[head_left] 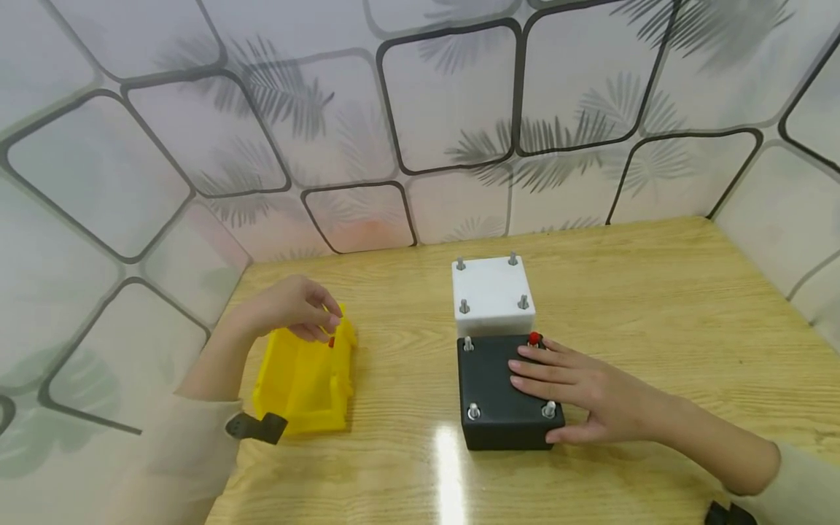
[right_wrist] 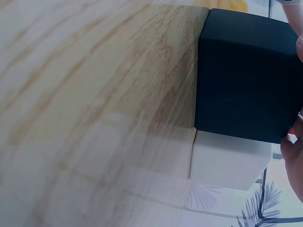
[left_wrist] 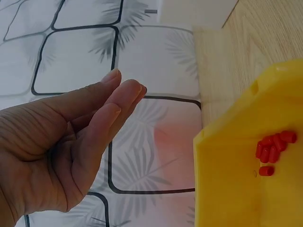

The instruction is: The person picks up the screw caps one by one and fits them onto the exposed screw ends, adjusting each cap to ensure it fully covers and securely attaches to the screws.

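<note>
My left hand (head_left: 298,310) hovers over the far end of a yellow bin (head_left: 265,394), fingers loosely bent and close together. Nothing shows between its fingertips in the left wrist view. Several small red caps (left_wrist: 272,149) lie inside the bin. A black box (head_left: 488,379) with a bolt standing at each top corner sits on the table. My right hand (head_left: 590,390) rests on its right side, fingers spread flat over the top and thumb at the near right edge. A red cap (head_left: 534,338) covers the far right bolt; the other bolts are bare metal.
Directly behind the black box stands a white box (head_left: 492,288), with a bare bolt at each top corner. Both boxes and the bin are on a wood-grain table (head_left: 407,364). A patterned wall covering (head_left: 453,109) rises along the back and sides.
</note>
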